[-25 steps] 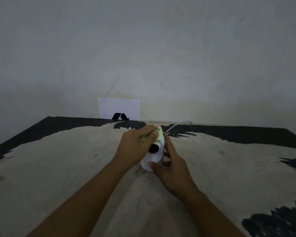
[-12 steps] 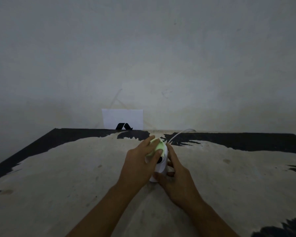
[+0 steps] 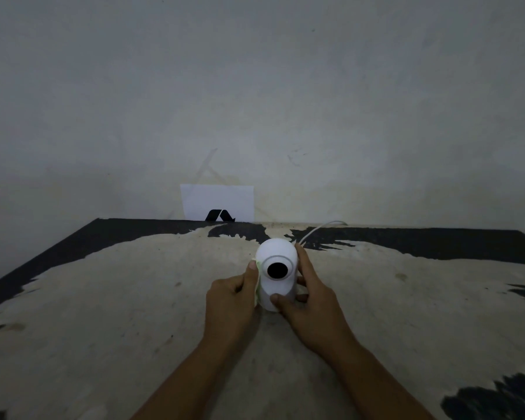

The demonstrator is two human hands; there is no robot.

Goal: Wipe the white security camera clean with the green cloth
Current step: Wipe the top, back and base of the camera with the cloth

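The white security camera (image 3: 277,253) stands upright in the middle of the table, its round black lens facing me. My left hand (image 3: 231,301) presses the green cloth (image 3: 258,284) against the camera's left side; only a thin pale-green strip of cloth shows between my fingers and the body. My right hand (image 3: 311,301) grips the camera's right side and base, thumb across the lower front. A white cable (image 3: 319,230) runs from behind the camera toward the wall.
The table (image 3: 103,313) has a worn beige top with black patches along its edges. A white paper card (image 3: 217,201) with a black logo leans against the grey wall behind the table's far edge.
My left hand with the cloth slid from the camera's top and lens down to its left side, uncovering the lens. The right hand kept its hold.
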